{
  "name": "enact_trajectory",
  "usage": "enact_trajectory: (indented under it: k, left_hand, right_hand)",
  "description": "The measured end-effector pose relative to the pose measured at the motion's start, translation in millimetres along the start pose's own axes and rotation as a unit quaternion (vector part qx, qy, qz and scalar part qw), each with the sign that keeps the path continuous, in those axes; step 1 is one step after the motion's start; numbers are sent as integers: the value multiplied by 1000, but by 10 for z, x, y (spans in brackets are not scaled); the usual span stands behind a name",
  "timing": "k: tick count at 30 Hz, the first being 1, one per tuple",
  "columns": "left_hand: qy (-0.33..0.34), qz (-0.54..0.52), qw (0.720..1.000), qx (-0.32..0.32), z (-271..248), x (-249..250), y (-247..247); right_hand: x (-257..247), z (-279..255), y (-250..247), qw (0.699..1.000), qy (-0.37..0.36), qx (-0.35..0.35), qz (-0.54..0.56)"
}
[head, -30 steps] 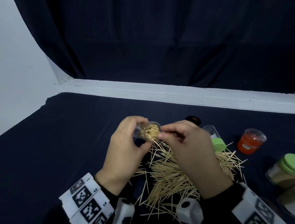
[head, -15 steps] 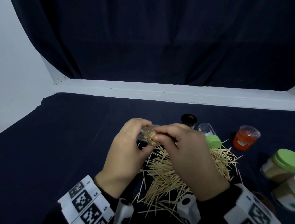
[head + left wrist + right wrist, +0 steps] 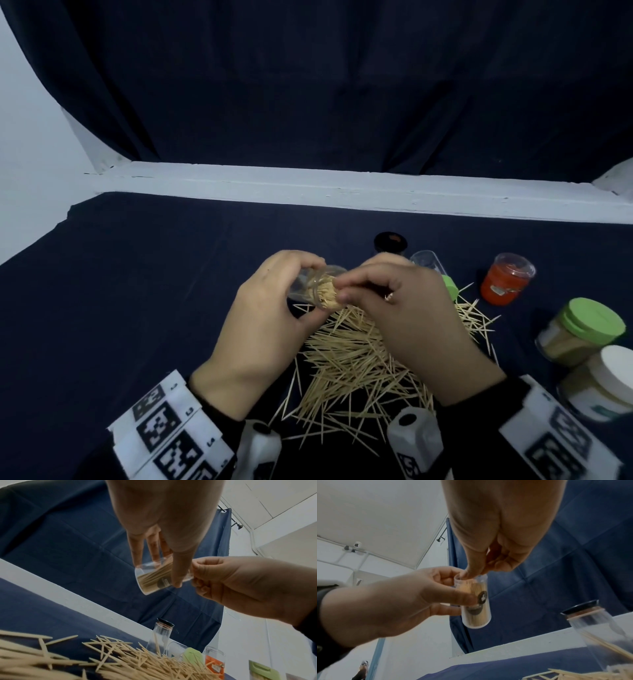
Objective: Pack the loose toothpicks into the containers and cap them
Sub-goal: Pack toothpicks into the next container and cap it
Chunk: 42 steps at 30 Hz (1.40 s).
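Head: left hand (image 3: 260,329) grips the tube (image 3: 315,291), lifted over the pile (image 3: 359,359), mouth toward the right hand (image 3: 404,308), whose fingertips are pinched at the rim. Left wrist: tube axis tilted, base down-left. Right wrist: fingers (image 3: 471,572) touch the mouth; whether they hold any toothpicks cannot be told.

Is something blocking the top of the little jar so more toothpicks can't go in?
No lid is on the jar that the left hand holds. Only the right hand's fingertips sit at its open mouth. The jar already looks quite full of toothpicks, which may leave little room.
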<state>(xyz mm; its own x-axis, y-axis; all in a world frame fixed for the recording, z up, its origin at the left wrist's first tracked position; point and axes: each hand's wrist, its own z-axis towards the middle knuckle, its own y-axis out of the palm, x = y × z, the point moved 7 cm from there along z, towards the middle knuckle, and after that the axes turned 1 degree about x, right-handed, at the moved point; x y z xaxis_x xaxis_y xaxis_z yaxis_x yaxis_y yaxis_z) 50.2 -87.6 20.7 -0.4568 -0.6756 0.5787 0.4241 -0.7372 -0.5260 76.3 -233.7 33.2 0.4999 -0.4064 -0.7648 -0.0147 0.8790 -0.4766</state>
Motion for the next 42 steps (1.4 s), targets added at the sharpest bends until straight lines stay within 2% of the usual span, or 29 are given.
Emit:
enact_trajectory:
  k: [4, 6, 7, 9, 11, 15, 18, 24, 31, 37, 42]
  left_hand:
    - [-57, 0, 998, 8, -6, -162, -127]
    - [-85, 13, 996, 8, -18, -256, -200]
    - [-95, 20, 995, 5, -24, -291, -224]
    - [-109, 32, 994, -2, -31, -349, -250]
    - [-120, 40, 992, -11, -33, -388, -247]
    - [-125, 42, 991, -28, -38, -377, -215]
    - [-122, 43, 991, -35, -53, -365, -214]
    - [-132, 43, 989, -43, -68, -397, -210]
    - [-150, 52, 986, -45, -73, -444, -234]
    - [-155, 55, 985, -54, -66, -444, -206]
    - [-161, 72, 982, -64, -62, -462, -182]
  right_hand:
    - [34, -37, -323, 999, 44, -3, -18]
    - [114, -79, -428, 990, 58, -56, -114]
    - [172, -122, -401, 974, 68, -118, -182]
    - [327, -252, -269, 911, 83, -252, -316]
    - [404, -353, -90, 849, 58, -332, -407]
    - [412, -394, 374, 781, -41, -376, -497]
    - [466, -365, 656, 744, -70, -398, -531]
    - [561, -166, 842, 774, -51, -398, -490]
    - [587, -200, 796, 775, -77, -405, -479]
    - [646, -214, 812, 766, -82, -387, -507]
    - [672, -196, 866, 739, -93, -405, -531]
